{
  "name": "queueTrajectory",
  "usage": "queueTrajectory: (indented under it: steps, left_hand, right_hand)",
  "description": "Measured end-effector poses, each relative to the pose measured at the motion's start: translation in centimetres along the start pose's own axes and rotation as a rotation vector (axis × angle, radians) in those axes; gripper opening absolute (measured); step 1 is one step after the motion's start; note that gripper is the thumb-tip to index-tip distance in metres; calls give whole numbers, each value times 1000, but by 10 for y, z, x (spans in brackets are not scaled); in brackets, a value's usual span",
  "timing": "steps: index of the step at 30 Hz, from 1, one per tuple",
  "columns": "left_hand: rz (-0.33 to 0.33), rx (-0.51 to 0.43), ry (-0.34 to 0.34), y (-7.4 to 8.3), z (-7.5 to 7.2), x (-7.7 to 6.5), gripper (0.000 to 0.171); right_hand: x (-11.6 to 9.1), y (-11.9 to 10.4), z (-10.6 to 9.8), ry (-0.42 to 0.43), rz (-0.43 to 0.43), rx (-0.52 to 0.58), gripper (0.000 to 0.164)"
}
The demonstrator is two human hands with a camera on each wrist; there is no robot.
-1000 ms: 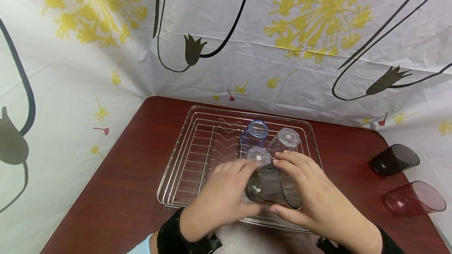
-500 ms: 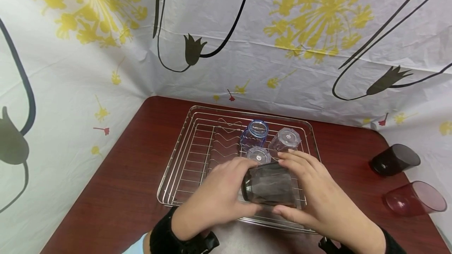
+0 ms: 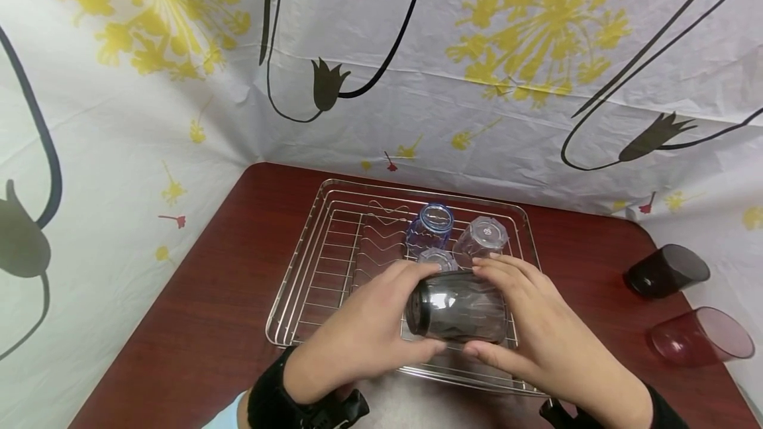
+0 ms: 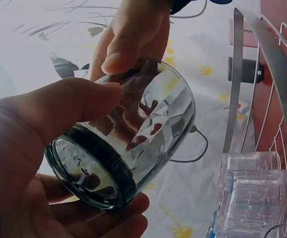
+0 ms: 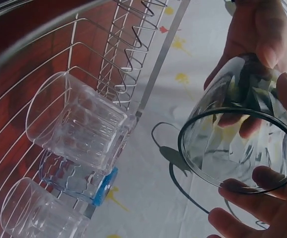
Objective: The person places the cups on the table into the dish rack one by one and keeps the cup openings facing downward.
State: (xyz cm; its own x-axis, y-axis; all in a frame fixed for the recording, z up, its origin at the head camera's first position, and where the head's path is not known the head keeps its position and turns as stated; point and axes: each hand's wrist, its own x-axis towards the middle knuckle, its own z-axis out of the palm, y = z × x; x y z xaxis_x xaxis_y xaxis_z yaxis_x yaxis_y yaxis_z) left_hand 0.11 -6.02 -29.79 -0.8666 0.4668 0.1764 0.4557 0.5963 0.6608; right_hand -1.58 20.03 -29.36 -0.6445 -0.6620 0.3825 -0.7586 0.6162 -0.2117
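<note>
A smoky grey drinking glass (image 3: 461, 308) lies sideways between both hands, over the front of the wire dish rack (image 3: 310, 283). My left hand (image 3: 372, 326) grips it near the thick base, thumb on one side and fingers on the other. Toward the rim end, my right hand (image 3: 530, 330) holds it the same way. In the left wrist view the glass (image 4: 148, 124) shows its base in the left palm. The right wrist view shows its open rim (image 5: 183, 144) with the right fingers right at it. Past the glass stand a blue glass (image 3: 430, 227) and two clear glasses (image 3: 483, 237), upside down in the rack.
On the table (image 3: 197, 296) to the right, a black glass (image 3: 661, 271) and a red glass (image 3: 697, 336) lean at a slant in this view. A patterned sheet (image 3: 381, 131) hangs behind and at the sides. Wavy wire dividers (image 3: 381, 243) run along the rack's middle.
The grey glass has turned between the hands: its rim faced more toward the camera before, and its side shows now. Both hands have shifted slightly; the other glasses have stayed put.
</note>
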Motion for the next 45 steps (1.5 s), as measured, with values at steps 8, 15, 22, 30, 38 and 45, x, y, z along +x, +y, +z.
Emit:
queueTrajectory:
  steps: [8,15,22,30,38,45]
  left_hand:
    - [74,23,34,4,-1,0,86]
    - [150,32,75,8,-2,2,83]
    - [180,71,75,15,-1,6,81]
    - [196,98,81,18,2,11,77]
    - [223,162,65,20,5,16,75]
    - [207,237,27,25,5,27,77]
  right_hand:
    - [-1,0,0,-9,15,-51,87]
    - [-1,0,-3,-25,33,-91,88]
    - [-1,-3,-3,-73,67,-86,87]
    - [-3,-2,2,-91,69,-116,86]
    - [-6,3,0,-94,50,-116,91]
    - [-12,22,-10,-35,12,-131,92]
